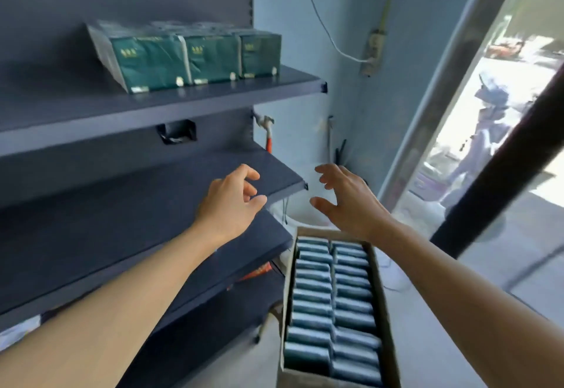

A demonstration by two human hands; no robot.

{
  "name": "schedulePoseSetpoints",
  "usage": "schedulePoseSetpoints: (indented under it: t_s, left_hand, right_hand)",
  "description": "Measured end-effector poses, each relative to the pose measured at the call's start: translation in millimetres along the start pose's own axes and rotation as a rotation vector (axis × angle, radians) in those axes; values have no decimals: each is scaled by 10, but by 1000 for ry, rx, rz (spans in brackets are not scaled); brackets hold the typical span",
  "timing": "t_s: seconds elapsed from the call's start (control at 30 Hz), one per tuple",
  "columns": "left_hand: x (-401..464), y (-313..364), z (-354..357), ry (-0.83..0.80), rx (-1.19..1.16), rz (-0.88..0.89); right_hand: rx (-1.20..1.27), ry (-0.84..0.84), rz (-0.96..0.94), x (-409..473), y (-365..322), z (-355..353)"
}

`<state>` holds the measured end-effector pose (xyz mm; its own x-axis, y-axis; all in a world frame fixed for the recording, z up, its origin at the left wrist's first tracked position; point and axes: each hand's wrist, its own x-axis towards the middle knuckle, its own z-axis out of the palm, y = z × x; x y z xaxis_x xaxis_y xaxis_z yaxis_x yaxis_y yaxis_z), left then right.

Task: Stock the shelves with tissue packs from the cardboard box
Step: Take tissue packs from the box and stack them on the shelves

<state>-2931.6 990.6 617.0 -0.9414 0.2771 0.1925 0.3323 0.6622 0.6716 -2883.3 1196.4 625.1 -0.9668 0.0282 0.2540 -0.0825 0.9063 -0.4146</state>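
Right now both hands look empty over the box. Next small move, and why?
Probably lower both hands to the far end of the cardboard box and take a tissue pack. The left hand and right hand hang open and hold nothing, the box is full, only three packs stand on the upper shelf, and the middle shelf shows bare.

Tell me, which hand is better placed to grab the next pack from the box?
Probably the right hand: it hovers open above the box's far end. The left hand, empty too, is over the shelf.
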Motion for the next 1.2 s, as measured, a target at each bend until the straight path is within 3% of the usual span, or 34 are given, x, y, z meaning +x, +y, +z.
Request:
schedulePoseSetpoints:
  t_s: [0.4, 0.73, 0.97, 1.2]
  left_hand:
    - [-495, -223, 1687, -337, 14, -181]
    - [-903, -718, 2938, -580, 196, -386]
    - [-1109, -1173, 3357, -732, 389, -321]
    - [-1163, -1438, 3524, -786, 589, -109]
  right_hand:
    - [72, -236, 303, -1102, 1417, 779]
    - [137, -566, 375, -1679, 2449, 1637]
    - [109, -774, 341, -1953, 2588, 2207]
    - [-105, -737, 241, -2075, 2609, 2540]
